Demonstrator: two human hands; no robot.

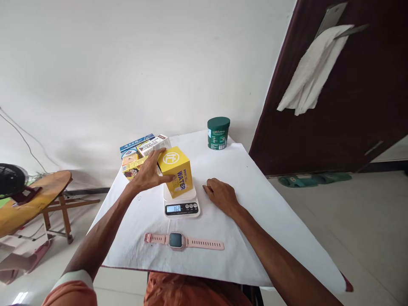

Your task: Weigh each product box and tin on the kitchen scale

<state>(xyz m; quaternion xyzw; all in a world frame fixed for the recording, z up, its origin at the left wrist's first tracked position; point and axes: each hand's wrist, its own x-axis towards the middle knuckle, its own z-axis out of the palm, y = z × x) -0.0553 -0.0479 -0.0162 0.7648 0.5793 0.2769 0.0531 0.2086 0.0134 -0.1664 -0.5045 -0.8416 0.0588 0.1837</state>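
Left hand [148, 171]: thumb and fingers clamped on the yellow box [181, 173].
Yellow box: in that grip, tilted over the scale [182, 208]; from here I can't tell if it rests there.
Right hand [222, 196]: fingers curled in, on the table [255, 187] right of the grip.
Watch [176, 240]: laid flat, on the grip's near side.
Green tub [218, 133]: beyond the grip, off to the right.

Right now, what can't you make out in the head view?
All head view:
Yellow box: underside, facing away from the camera.
Scale: part of its platform, hidden by the yellow box.
Right hand: palm, hidden by the hand itself.
Green tub: fine print, too small.
Fan: cut off by left edge.
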